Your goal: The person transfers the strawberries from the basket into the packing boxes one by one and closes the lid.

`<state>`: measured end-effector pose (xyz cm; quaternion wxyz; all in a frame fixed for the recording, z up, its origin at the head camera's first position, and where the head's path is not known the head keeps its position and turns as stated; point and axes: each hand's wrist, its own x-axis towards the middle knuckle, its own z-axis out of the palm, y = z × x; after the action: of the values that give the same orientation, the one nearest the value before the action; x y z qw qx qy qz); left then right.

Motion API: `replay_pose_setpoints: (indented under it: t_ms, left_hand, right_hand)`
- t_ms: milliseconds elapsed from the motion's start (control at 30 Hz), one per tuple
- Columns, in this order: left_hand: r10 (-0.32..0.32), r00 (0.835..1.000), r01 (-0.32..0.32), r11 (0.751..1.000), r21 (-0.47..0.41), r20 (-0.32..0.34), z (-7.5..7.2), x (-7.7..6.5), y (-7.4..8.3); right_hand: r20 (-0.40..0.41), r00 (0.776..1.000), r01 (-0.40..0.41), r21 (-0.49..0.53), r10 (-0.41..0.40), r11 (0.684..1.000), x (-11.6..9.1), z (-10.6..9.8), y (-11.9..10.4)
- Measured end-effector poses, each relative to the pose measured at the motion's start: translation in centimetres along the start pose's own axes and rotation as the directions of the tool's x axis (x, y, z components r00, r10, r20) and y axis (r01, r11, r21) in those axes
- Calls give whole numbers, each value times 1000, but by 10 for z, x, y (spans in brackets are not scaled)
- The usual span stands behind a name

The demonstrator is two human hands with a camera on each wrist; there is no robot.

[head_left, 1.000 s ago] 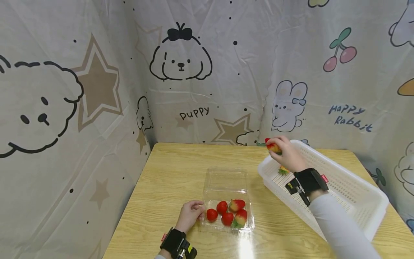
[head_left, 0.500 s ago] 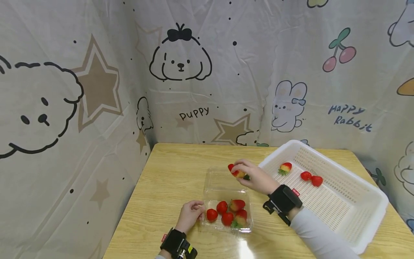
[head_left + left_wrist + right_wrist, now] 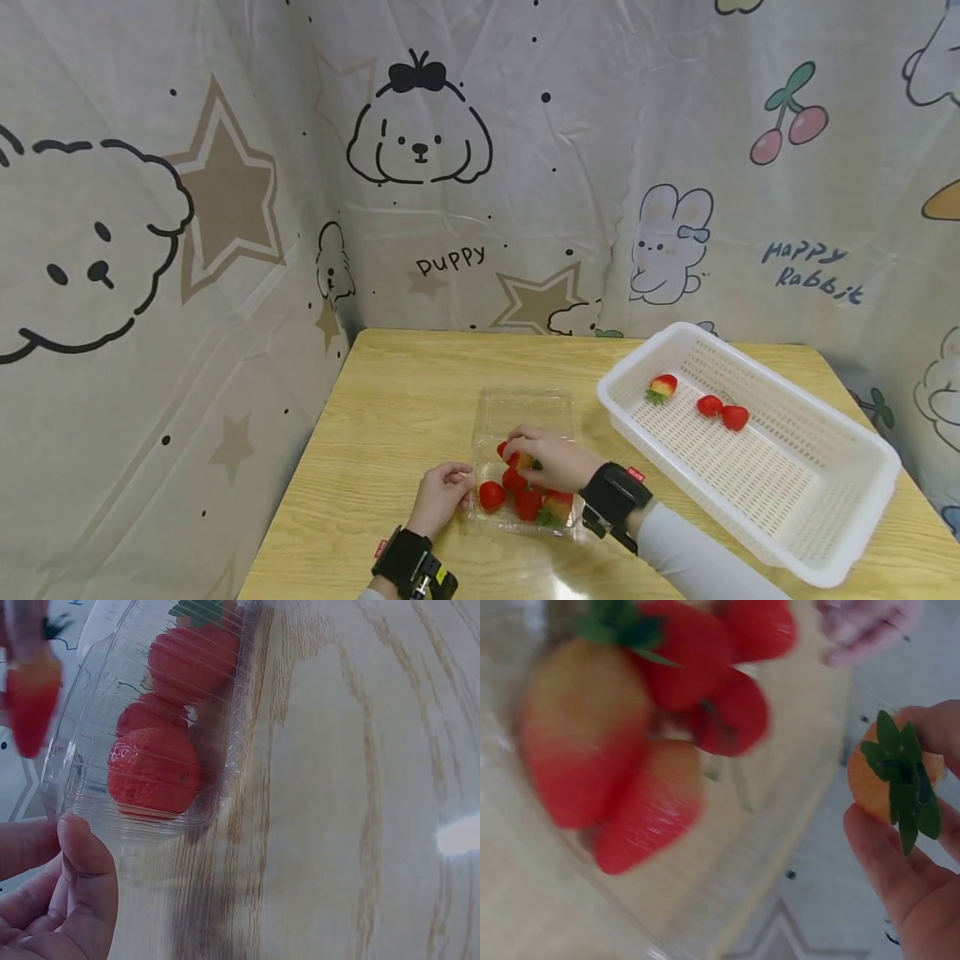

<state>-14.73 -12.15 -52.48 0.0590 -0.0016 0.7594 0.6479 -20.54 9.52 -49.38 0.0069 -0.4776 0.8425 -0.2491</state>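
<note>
My right hand (image 3: 558, 461) holds a red and yellow strawberry (image 3: 870, 784) with green leaves by its sides, above the clear plastic clamshell box (image 3: 525, 408). The box stands with its lid folded back, away from me. Several strawberries (image 3: 492, 497) lie in its near half, partly hidden under the right hand in the head view. At the box's left edge, my left hand (image 3: 442, 497) pinches the rim between thumb and finger; the left wrist view shows the thumb (image 3: 86, 844) against the plastic.
A white perforated basket (image 3: 780, 483) stands at an angle on the right of the wooden table (image 3: 405, 375). One red-yellow strawberry (image 3: 662, 387) and two red ones (image 3: 735, 417) lie inside it. A printed curtain (image 3: 525, 208) hangs behind and at the sides.
My right hand has carried the strawberry from above the basket's far left end leftward and nearer, over the clamshell box. The left hand has stayed at the box's edge.
</note>
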Motion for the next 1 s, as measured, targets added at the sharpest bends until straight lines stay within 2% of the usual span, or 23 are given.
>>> replay_pose_setpoints:
  t_ms: [133, 267, 367, 500, 600, 833, 1000]
  left_hand:
    - [-5, 1000, 5, 1000, -18, 4, -1, 8, -17]
    - [-2, 1000, 2, 1000, -11, 2, 0, 13, -29]
    - [0, 1000, 0, 1000, -13, 1, -1, 13, -28]
    - [-7, 1000, 6, 1000, -13, -6, -1, 5, -10]
    - [-7, 1000, 7, 1000, -15, -6, -1, 3, -7]
    - [-15, 1000, 15, 1000, -6, -1, 0, 13, -32]
    - [-21, 1000, 21, 1000, 6, -6, 1, 14, -34]
  right_hand:
    - [76, 997, -24, -19, 25, 1000, 0, 15, 5]
    - [90, 996, -15, -39, 18, 999, 1, 23, 8]
    - [90, 996, -5, -31, 7, 1000, 3, 25, 7]
    - [130, 992, 9, -61, -1, 998, 7, 27, 2]
    - [157, 988, 26, -84, -12, 996, 8, 30, 0]
    - [159, 986, 70, -74, -58, 995, 10, 37, 1]
    - [164, 985, 63, -73, -50, 995, 10, 36, -2]
